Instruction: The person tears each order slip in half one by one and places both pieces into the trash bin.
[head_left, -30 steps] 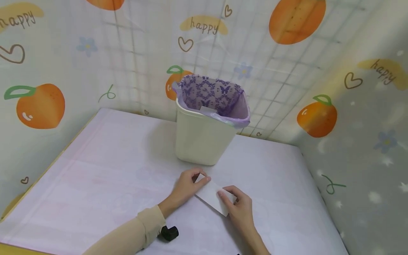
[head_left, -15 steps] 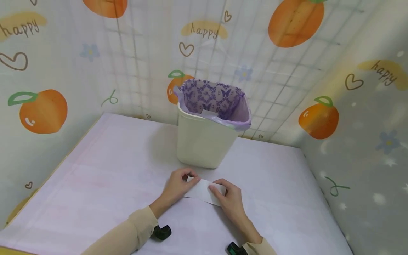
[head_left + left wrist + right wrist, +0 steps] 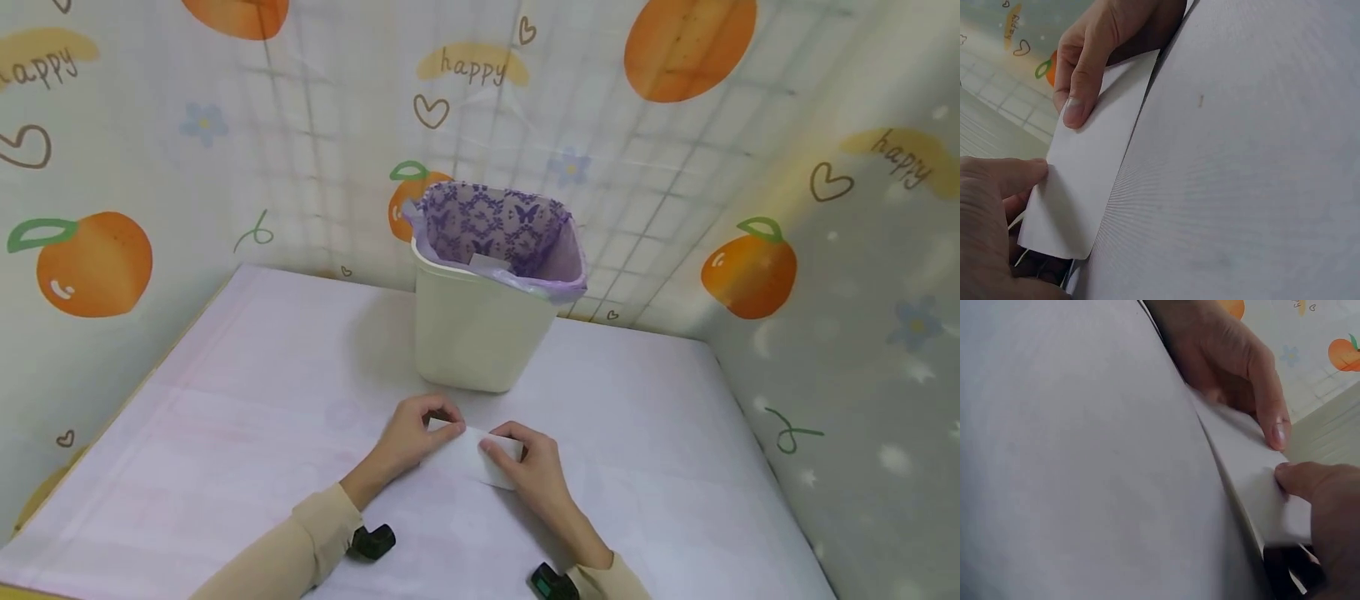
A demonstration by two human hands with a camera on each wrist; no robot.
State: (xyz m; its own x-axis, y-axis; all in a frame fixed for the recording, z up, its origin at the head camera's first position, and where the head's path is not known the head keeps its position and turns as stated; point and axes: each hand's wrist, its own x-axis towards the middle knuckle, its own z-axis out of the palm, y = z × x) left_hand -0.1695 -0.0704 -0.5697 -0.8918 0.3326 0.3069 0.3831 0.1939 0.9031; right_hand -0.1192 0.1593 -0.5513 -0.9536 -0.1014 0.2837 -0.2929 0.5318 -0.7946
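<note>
Plain white paper strip (image 3: 474, 453), folded flat w/ crisp edges, lies on the pale pink table (image 3: 225, 417) just at 6 o'clock of the cream bin (image 3: 480, 333). Left hand (image 3: 408, 437) pinches its 9 o'clock end, right hand (image 3: 532, 475) pinches the 3 o'clock end, both w/ fingers curled.

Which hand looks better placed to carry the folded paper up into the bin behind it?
Probably the left hand: it pinches the folded paper at the end nearer the bin. The right hand holds the nearer end.
</note>
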